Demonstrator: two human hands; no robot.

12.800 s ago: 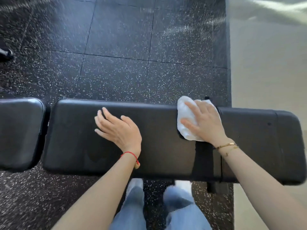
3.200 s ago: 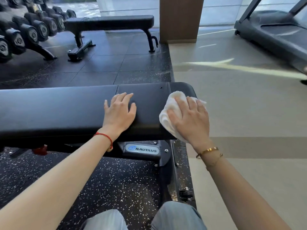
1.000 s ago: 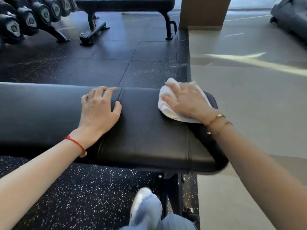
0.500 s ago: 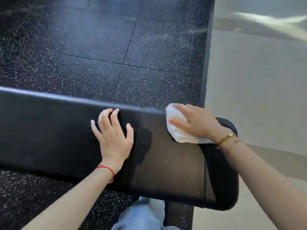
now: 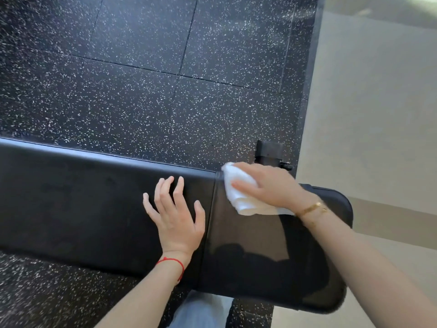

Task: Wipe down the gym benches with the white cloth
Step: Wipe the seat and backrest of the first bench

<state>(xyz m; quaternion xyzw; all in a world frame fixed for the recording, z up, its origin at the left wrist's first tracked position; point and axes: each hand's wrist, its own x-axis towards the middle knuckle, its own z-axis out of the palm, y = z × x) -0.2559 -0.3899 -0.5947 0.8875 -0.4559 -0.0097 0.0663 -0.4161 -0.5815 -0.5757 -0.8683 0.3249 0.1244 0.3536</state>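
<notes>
A black padded gym bench (image 5: 82,204) runs across the view from the left edge to its rounded right end. My right hand (image 5: 269,185) presses a bunched white cloth (image 5: 238,192) flat against the pad's far edge, just right of the seam between the two pad sections. The cloth shows under and left of the fingers. My left hand (image 5: 176,218) rests flat on the pad left of the seam, fingers spread, holding nothing.
Black speckled rubber floor tiles (image 5: 165,91) lie beyond the bench. A beige smooth floor (image 5: 378,114) begins at the right, past the rubber's edge. A black bench foot (image 5: 269,152) sticks out behind the cloth. My jeans-clad leg (image 5: 198,313) shows under the bench's near edge.
My right hand has pushed the cloth a little toward the far edge of the pad. My left hand stays flat on the pad beside the seam. The view has tilted further down.
</notes>
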